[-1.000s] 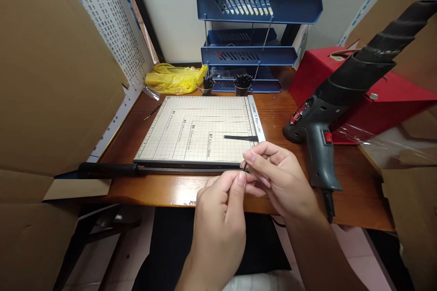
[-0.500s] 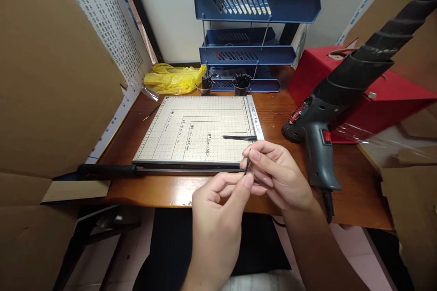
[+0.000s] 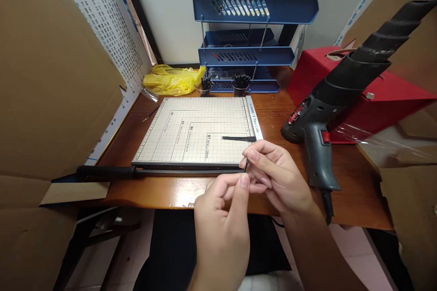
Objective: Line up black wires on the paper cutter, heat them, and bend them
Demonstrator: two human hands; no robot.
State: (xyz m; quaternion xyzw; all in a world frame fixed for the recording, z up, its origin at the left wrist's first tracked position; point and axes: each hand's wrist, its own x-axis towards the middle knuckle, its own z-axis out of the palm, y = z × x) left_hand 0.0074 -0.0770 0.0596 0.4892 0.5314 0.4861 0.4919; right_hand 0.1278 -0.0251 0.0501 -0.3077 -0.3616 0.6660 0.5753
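Observation:
Between my two hands is a thin, short black strand, mostly hidden by the fingertips. My left hand pinches its lower end between thumb and forefinger. Closed on the upper end, my right hand has its thumb and forefinger pressed together, the other fingers curled beneath. Both hands are just in front of the near right corner of a paper cutter. A small bundle of thin black strands lies across the cutter's right side, just beyond my right hand.
A heat gun stands at the right before a red box. Two small cups of black strands are behind the cutter, near a yellow plastic bag and a blue tray rack. The cutter's handle projects left.
My left hand has turned slightly, its fingertips edging left, and less of the black strand shows between the hands. My right hand stays almost where it was.

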